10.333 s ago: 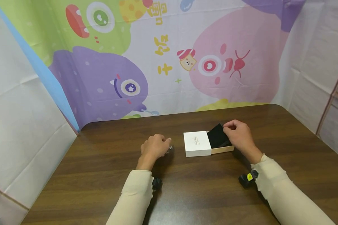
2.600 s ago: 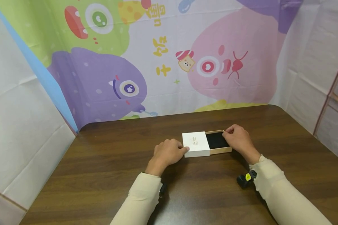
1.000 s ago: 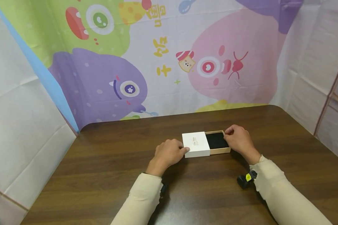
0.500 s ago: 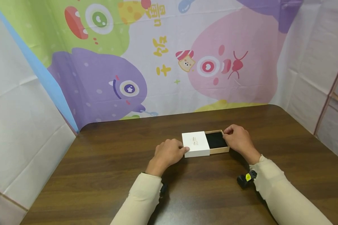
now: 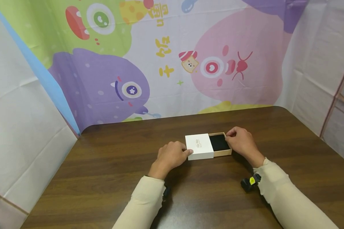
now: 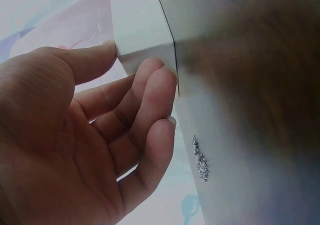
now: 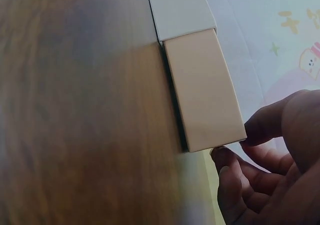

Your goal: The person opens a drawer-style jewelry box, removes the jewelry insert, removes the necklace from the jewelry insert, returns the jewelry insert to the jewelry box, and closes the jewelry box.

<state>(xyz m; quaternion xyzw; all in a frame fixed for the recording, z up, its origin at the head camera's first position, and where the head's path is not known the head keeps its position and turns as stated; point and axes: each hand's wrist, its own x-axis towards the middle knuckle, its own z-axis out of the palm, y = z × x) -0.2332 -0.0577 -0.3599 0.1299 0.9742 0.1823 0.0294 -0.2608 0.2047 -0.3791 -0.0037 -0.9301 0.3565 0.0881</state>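
A white box sleeve with small gold lettering lies on the brown table. Out of its right end sticks a tan drawer, with a flat black pad inside. My left hand holds the sleeve's left end, thumb at the top edge and curled fingers against the end face. My right hand grips the drawer's outer end between thumb and fingertips. In the left wrist view, a small silvery, glittering thing lies on the table beyond my left fingers; in the head view it is hidden.
The wood-grain table reaches back to a cloth backdrop printed with cartoon monsters. Pale cloth walls stand at both sides. A small black camera sits on my right wrist.
Earlier my right hand lifted the black pad while my left hand was at the silvery thing. Since then the pad lies flat, my left hand holds the sleeve, and the drawer has slid leftward into it.
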